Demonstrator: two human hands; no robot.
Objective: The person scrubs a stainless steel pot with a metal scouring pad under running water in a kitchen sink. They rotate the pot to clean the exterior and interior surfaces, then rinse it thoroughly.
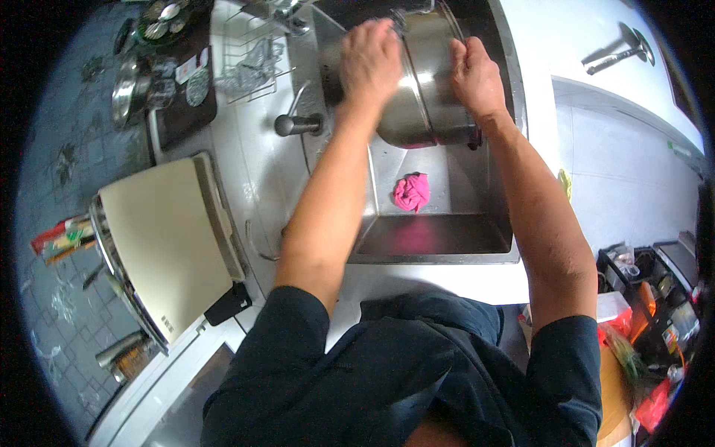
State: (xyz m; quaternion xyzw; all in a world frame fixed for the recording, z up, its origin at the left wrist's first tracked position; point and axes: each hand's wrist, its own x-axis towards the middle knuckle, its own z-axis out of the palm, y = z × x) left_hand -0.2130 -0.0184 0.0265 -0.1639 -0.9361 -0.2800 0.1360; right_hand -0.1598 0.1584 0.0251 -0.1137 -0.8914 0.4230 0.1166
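A large stainless steel pot (pixel 416 84) is tilted on its side over the far half of the steel sink (pixel 435 259). My left hand (pixel 371 61) is at the pot's left side, blurred; whether it grips the pot or something against it cannot be told. My right hand (pixel 479 78) is closed on the pot's rim at the right. A crumpled pink cloth (pixel 412 192) lies on the sink floor, nearer to me than the pot and apart from both hands. The faucet at the top is partly hidden by the pot and my left hand.
Left of the sink are a wire rack (pixel 251 61), a black-handled faucet lever (pixel 299 124) and a cream-coloured board (pixel 162 240). Metal bowls (pixel 129 92) stand at the upper left. A chrome stand (pixel 620 57) is on the right counter, and a black crate (pixel 648 285) with packages is at the lower right.
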